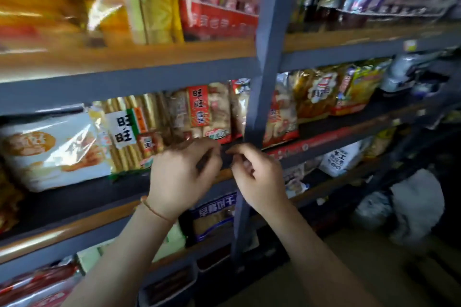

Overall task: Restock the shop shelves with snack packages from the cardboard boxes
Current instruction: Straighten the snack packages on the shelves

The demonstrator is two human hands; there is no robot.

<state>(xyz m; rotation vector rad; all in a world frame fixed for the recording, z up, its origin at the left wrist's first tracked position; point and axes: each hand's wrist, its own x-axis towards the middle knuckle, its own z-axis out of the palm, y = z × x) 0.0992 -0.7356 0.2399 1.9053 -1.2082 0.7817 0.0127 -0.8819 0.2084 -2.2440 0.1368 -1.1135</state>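
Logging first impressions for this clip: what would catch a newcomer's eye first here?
Two bare hands meet at the middle shelf's front edge, the left hand with a thin cord at its wrist, the right hand beside the grey upright post. Just behind them stands a red-labelled rice cracker pack, with a large white snack bag at left.

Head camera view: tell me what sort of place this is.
Most likely a small grocery or snack shop. Grey metal shelves stand in several tiers, packed with sealed snack bags such as rice crackers and a large white bag, and small labels sit on the shelf edges.
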